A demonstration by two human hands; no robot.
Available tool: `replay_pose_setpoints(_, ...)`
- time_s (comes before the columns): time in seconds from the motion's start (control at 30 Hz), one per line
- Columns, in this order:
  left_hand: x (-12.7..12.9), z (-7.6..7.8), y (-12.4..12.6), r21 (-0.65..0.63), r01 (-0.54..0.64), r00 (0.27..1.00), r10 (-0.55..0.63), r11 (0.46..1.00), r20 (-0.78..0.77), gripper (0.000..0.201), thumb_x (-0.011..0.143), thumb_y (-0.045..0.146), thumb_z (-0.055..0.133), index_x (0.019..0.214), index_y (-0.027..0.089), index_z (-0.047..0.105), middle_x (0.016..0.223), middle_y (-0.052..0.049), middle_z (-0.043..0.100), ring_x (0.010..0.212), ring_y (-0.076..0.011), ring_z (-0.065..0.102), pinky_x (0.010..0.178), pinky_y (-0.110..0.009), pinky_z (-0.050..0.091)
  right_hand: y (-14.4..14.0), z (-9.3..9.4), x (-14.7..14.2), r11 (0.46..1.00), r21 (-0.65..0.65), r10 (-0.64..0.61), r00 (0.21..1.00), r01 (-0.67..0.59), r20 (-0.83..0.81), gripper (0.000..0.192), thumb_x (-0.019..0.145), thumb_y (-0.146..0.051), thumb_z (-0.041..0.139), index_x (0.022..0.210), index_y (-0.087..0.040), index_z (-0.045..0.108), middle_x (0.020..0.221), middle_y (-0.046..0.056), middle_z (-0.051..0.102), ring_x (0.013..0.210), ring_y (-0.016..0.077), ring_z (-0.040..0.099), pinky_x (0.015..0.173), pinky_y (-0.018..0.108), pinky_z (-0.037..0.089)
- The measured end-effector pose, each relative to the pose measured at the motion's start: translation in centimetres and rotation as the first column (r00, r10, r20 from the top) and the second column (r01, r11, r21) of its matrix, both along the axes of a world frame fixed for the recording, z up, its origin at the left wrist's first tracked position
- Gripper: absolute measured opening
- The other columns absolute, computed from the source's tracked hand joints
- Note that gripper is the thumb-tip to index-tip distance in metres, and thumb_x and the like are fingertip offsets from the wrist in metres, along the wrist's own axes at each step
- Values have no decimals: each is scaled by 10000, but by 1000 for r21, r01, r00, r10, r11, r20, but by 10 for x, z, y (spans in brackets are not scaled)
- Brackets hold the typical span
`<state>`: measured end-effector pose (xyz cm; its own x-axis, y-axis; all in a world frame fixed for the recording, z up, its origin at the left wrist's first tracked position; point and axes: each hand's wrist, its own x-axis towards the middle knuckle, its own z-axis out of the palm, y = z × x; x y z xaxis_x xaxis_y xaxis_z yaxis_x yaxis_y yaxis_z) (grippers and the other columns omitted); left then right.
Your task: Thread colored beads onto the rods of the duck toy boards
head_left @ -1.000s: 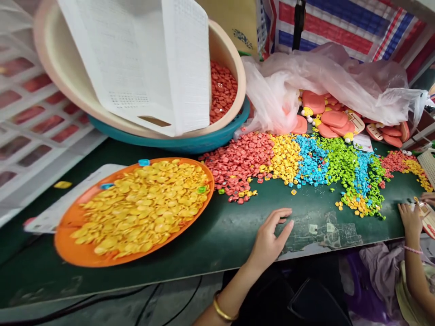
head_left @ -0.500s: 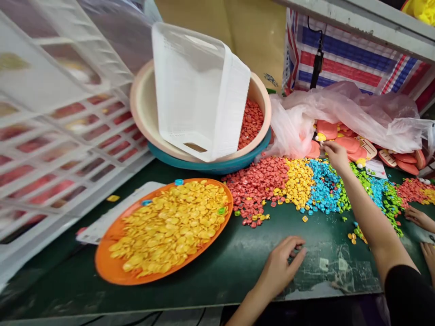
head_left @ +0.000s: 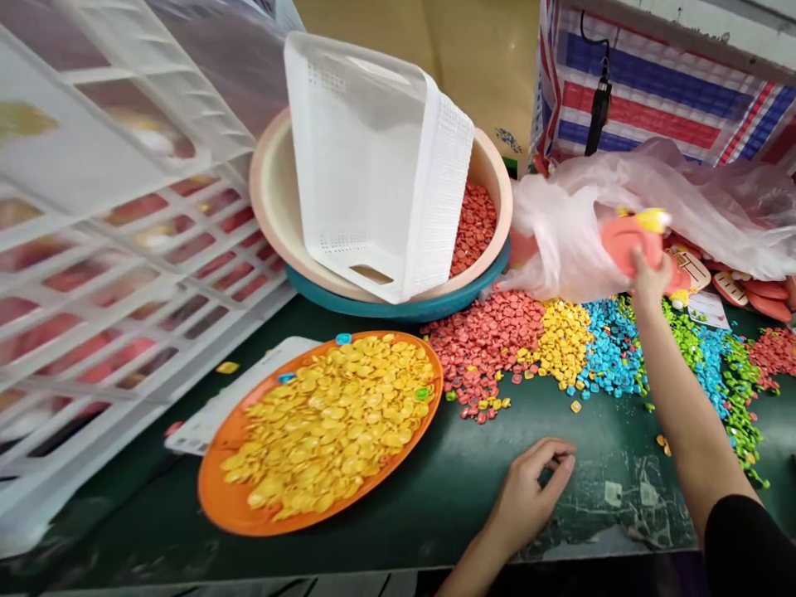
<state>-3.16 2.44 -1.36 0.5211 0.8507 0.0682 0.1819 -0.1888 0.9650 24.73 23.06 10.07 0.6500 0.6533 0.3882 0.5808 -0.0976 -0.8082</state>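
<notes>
A flat, rounded pink toy piece [head_left: 625,240] with a yellow knob at its top is gripped by the right hand [head_left: 650,278] and held above the table [head_left: 398,489] beside the crumpled plastic bag [head_left: 684,199], over the coloured bead heaps [head_left: 560,340], while the left hand [head_left: 528,497] is rested empty, fingers loosely curled, on the green surface near the orange tray [head_left: 217,497] of yellow pieces.

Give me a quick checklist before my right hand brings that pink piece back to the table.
1. Grip: right hand closed around the pink piece, lifted off the pile: ok.
2. Plastic bag free of the piece: cannot tell, it lies right behind it.
3. Left hand holds nothing, resting on the table: ok.
4. Bare table beside the left hand for setting down: ok.
5. Loose beads lie under the right forearm, risk of brushing them: not ok.
</notes>
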Motion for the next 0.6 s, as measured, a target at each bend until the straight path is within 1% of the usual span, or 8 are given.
replay_pose_setpoints(0.13, 6, 5, -2, -65, 25, 997, -20, 998, 72, 278, 944, 438, 551, 1002, 197, 678, 960, -67, 710, 839, -172, 672, 817, -319, 559, -101, 13, 9, 930, 314, -183, 982, 189, -47, 444, 1001, -447, 295, 1190, -217, 625, 1231, 143, 636, 1031, 225, 657, 840, 386, 557)
replay_pose_setpoints(0.2, 7, 8, -7, -157, 45, 972, -7, 987, 236, 497, 891, 560, 604, 1252, 218, 583, 1147, -118, 689, 941, -209, 690, 871, -367, 567, -160, 2, -13, 879, 410, -277, 960, 243, 26, 377, 973, -452, 414, 1264, -288, 590, 1263, 121, 628, 1068, 261, 663, 860, 433, 570)
replay_pose_setpoints(0.23, 8, 10, -11, -199, 60, 942, 10, 978, 337, 686, 851, 628, 623, 1395, 243, 463, 1292, -154, 629, 1024, -240, 686, 896, -394, 568, -190, -8, -31, 916, 339, -268, 955, 212, 126, 382, 916, -439, 557, 1274, -306, 581, 1206, 104, 657, 1060, 293, 670, 851, 475, 581)
replay_pose_setpoints(0.3, 8, 12, -20, -267, 54, 875, 83, 962, 476, 961, 792, 703, 644, 1540, 298, 198, 1481, -188, 479, 1173, -294, 641, 939, -437, 561, -245, -32, -70, 996, 52, 52, 943, -73, 328, 305, 893, -383, 591, 1195, -403, 627, 1069, 54, 716, 995, 319, 695, 796, 524, 598)
replay_pose_setpoints(0.37, 6, 11, -26, -357, -60, 860, 230, 932, 455, 968, 804, 662, 661, 1546, 303, 153, 1477, -174, 488, 1226, -298, 615, 973, -446, 549, -282, -55, -102, 883, -179, 469, 811, -433, 350, 407, 895, -297, 556, 1271, -448, 603, 1153, 48, 718, 1093, 327, 675, 869, 570, 579)
replay_pose_setpoints(0.43, 2, 8, -27, -442, -211, 879, 367, 872, 305, 823, 833, 555, 679, 1486, 250, 282, 1346, -142, 600, 1180, -270, 643, 977, -424, 551, -292, -67, -115, 669, -264, 743, 619, -695, 254, 466, 887, -261, 562, 1301, -475, 590, 1152, 22, 729, 1095, 304, 678, 875, 547, 588)
replay_pose_setpoints(0.47, -1, 5, -26, -457, -257, 894, 389, 851, 221, 761, 839, 509, 684, 1449, 223, 330, 1281, -127, 637, 1133, -255, 666, 962, -411, 560, -287, -69, -114, 630, -236, 776, 595, -740, 209, 451, 894, -249, 561, 1282, -473, 607, 1108, 12, 740, 1044, 286, 694, 848, 518, 599)
replay_pose_setpoints(0.6, -7, 1, -22, -219, -339, 938, 346, 915, -7, 779, 835, 361, 692, 1481, 211, 284, 1320, -140, 592, 1047, -232, 691, 924, -412, 576, -216, -63, -97, 812, -122, 584, 797, -571, 156, 258, 946, -228, 524, 1083, -298, 732, 963, 58, 725, 894, 225, 685, 786, 391, 574)
